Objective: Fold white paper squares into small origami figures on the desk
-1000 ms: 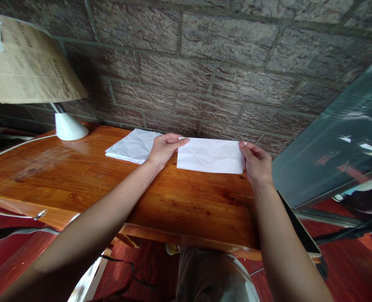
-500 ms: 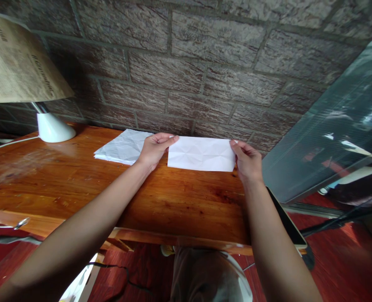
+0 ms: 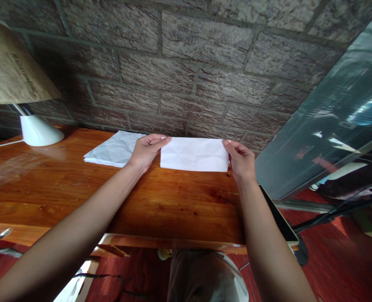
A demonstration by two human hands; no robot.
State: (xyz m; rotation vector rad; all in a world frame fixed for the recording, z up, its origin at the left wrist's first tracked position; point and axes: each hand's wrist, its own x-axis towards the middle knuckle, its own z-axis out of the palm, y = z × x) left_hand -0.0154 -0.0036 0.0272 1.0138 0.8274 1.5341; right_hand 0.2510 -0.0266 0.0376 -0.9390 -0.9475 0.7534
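Note:
A folded white sheet of paper (image 3: 194, 154), creased all over, lies on the far part of the wooden table (image 3: 110, 201) close to the brick wall. My left hand (image 3: 145, 152) pinches its upper left corner between thumb and fingers. My right hand (image 3: 241, 159) grips its right edge, fingers curled over the top corner. Both forearms stretch across the table toward it.
A stack of crumpled white sheets (image 3: 112, 149) lies just left of my left hand. A lamp with a white base (image 3: 39, 131) and a paper shade (image 3: 9, 71) stands at the far left. A tilted glass panel (image 3: 324, 121) leans past the table's right end.
The view has swung to the right, so everything sits further left in the picture. Both hands keep the same hold on the folded sheet, which stays flat on the table.

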